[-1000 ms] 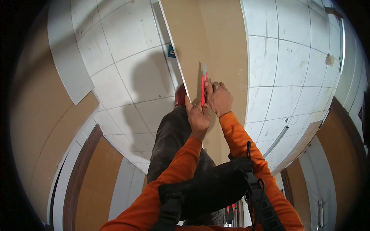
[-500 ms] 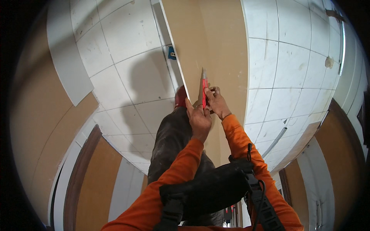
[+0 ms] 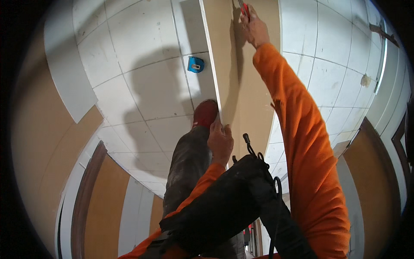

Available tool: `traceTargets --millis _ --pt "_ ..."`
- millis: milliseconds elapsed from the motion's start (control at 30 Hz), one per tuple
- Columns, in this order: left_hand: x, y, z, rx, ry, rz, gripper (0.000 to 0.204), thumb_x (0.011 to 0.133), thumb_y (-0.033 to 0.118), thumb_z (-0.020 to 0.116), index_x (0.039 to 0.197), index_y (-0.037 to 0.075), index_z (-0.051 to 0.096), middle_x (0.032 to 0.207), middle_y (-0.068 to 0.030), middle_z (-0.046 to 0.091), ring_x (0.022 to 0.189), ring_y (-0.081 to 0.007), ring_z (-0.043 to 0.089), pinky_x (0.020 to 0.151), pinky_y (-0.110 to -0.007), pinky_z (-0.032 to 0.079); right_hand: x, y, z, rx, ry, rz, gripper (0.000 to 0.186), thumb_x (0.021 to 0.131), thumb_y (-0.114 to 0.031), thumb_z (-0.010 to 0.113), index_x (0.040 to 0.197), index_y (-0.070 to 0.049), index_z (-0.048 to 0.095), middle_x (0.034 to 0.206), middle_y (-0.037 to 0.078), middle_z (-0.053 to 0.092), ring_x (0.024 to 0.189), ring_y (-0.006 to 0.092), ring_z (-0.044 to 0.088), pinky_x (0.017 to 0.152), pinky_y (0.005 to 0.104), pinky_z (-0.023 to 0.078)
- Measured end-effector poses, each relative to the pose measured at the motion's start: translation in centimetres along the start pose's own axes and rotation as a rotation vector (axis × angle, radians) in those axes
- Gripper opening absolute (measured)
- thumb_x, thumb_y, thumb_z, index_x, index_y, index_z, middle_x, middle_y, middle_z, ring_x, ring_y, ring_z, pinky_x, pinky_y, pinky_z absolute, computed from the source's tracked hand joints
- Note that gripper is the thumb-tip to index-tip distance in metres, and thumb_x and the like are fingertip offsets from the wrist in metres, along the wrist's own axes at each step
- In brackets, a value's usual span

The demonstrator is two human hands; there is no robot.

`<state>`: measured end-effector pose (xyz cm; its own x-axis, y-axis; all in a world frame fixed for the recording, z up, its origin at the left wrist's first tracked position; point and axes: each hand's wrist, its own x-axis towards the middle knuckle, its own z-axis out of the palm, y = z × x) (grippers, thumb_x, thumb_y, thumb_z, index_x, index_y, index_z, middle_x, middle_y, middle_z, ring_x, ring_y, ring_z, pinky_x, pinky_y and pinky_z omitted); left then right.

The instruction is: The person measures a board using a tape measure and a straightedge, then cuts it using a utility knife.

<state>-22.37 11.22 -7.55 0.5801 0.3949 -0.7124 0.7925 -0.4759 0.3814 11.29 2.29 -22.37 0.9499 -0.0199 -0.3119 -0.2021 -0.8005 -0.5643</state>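
A long tan board (image 3: pixel 256 97) with a pale left edge stretches away from me. My right hand (image 3: pixel 256 31) reaches out over its far part, closed around a red utility knife (image 3: pixel 246 11). The knife's tip points away from me, close to the board's surface, and whether it touches I cannot tell. Nearer to me, my left hand (image 3: pixel 220 142) grips the board's left edge, beside my red shoe (image 3: pixel 205 112). Some of its fingers are hidden.
A blue tape measure (image 3: pixel 196 64) lies on the white tiled floor (image 3: pixel 146 90), left of the board. A pale grey panel (image 3: pixel 69 69) is at the far left. A black bag (image 3: pixel 220 203) hangs in front of me. Brown-framed doors (image 3: pixel 103 203) line the lower sides.
My right hand has moved far forward along the board with the utility knife, away from my left hand. My left hand has shifted slightly nearer and stays at the board's left edge.
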Motion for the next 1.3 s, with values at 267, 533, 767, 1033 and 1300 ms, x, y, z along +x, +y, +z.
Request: traceTargets --millis 267,533,767,1033,1300 --pt "5.8 2.1 -1.9 -0.226 0.096 0.036 0.03 0.09 0.02 0.061 0.115 0.005 0.064 0.101 -0.0163 0.069 0.094 -0.0373 0.066 0.082 -0.043 0.054 6.8 0.4 2.8 -0.064 -0.114 -0.126 0.048 0.099 -0.029 0.042 0.144 -0.01 0.04 0.104 0.031 0.065 0.092 0.0486 0.063 0.079 0.0548 0.05" --pt "7.2 2.2 -2.5 -0.238 0.108 0.092 0.027 0.089 0.02 0.061 0.111 0.004 0.065 0.098 -0.017 0.069 0.091 -0.0377 0.066 0.08 -0.044 0.053 4.7 -2.5 2.9 0.078 -0.045 -0.058 0.041 0.099 -0.027 0.042 0.137 -0.01 0.049 0.1 0.028 0.068 0.09 0.0465 0.065 0.077 0.0539 0.05" --pt "6.9 2.0 -1.0 -0.226 0.078 0.132 0.024 0.089 0.02 0.061 0.107 0.004 0.065 0.096 -0.0176 0.068 0.089 -0.0381 0.066 0.078 -0.044 0.053 5.7 1.4 4.1 -0.083 0.002 -0.095 0.036 0.098 -0.027 0.044 0.128 -0.009 0.054 0.094 0.025 0.069 0.084 0.0432 0.067 0.072 0.0543 0.053" --pt "6.3 2.2 -0.7 -0.22 0.07 0.144 0.022 0.089 0.019 0.061 0.103 0.003 0.065 0.094 -0.0183 0.068 0.087 -0.0385 0.066 0.077 -0.045 0.052 4.4 -0.3 1.2 -0.038 -0.068 -0.045 0.04 0.096 -0.022 0.046 0.135 -0.014 0.048 0.094 0.025 0.07 0.085 0.0436 0.067 0.076 0.0542 0.052" --pt "6.0 1.6 -1.6 -0.232 0.085 0.091 0.02 0.089 0.019 0.06 0.098 0.002 0.065 0.091 -0.019 0.067 0.085 -0.0389 0.066 0.075 -0.045 0.052 2.9 -1.3 1.9 -0.05 -0.069 -0.03 0.049 0.101 -0.036 0.039 0.148 -0.021 0.037 0.107 0.024 0.068 0.099 0.044 0.065 0.086 0.0514 0.051"
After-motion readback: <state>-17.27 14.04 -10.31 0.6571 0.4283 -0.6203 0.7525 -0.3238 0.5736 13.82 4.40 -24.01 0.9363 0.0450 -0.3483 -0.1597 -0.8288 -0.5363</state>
